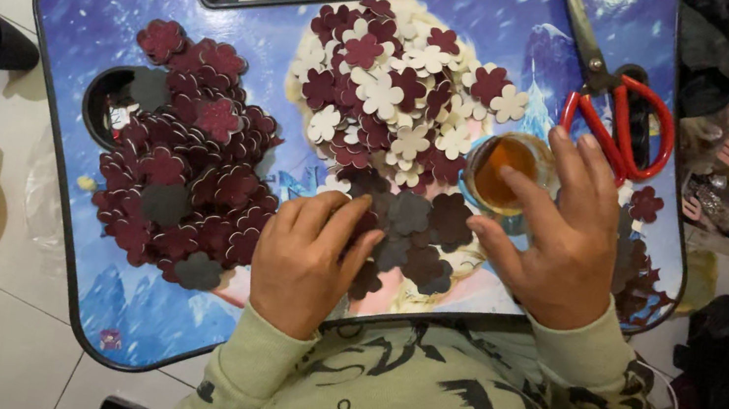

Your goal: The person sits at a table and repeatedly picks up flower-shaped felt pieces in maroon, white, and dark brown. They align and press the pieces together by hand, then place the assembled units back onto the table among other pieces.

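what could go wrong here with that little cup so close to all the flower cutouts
The right hand reaches over the small open cup of amber liquid, which sits against the cream and maroon cutouts; a nudge might tip it and soak them. The scissors lie just beyond that hand and could get knocked. The left hand pressing on the dark cutouts may scatter them.

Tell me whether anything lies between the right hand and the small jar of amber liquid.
Nothing visible does. The right hand is already at the jar, fingers lying across its rim. The scissors lie behind it, and the left hand rests on flower cutouts beside it.
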Action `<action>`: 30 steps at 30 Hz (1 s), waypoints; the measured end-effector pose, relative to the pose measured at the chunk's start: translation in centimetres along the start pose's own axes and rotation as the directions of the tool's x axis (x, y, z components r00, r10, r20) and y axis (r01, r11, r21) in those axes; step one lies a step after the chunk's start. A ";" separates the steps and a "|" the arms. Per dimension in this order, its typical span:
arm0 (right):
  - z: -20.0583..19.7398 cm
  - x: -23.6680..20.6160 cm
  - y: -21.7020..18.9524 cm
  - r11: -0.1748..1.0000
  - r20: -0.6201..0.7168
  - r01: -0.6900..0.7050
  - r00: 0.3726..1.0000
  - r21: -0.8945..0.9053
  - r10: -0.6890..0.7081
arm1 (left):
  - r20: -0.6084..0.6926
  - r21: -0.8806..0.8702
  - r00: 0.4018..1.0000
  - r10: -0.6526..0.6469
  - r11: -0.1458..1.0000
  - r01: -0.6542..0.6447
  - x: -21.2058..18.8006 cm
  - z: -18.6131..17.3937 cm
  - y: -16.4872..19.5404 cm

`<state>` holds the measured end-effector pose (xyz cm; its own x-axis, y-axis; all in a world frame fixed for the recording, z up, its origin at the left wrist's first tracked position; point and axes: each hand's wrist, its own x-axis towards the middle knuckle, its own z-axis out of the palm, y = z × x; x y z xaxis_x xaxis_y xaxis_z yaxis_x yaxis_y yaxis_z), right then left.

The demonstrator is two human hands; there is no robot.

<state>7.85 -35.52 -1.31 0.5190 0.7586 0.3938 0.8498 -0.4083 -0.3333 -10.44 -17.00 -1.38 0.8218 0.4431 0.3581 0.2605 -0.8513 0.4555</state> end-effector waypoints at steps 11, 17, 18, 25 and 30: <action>-0.3 -0.2 0.0 1.000 -0.015 0.000 1.000 0.001 0.000 | 0.021 -0.098 0.998 -0.050 0.994 0.052 -0.1 -0.9 -0.1; -1.5 -1.1 0.0 1.000 -0.040 0.017 0.999 0.013 -0.017 | -0.031 -0.181 0.995 -0.093 0.980 0.086 0.0 -1.3 -0.1; -1.5 -1.2 0.0 1.000 -0.043 0.023 0.999 0.015 -0.022 | -0.035 -0.194 0.993 -0.113 0.975 0.104 0.0 -1.3 -0.1; -1.3 -1.6 -0.3 0.999 -0.040 0.032 0.999 0.008 -0.031 | -0.014 -0.347 0.963 -0.269 0.905 0.247 -0.5 -0.6 0.1; -2.5 -1.3 -0.8 0.975 -0.010 0.077 0.997 0.206 -0.076 | 0.005 -0.582 0.875 -0.485 0.710 0.397 -1.0 -0.2 0.4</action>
<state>6.69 -37.47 0.58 0.4537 0.7823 0.4268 0.8497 -0.2355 -0.4717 -11.26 -17.72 -1.45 0.5948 0.7990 0.0883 0.2159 -0.2646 0.9399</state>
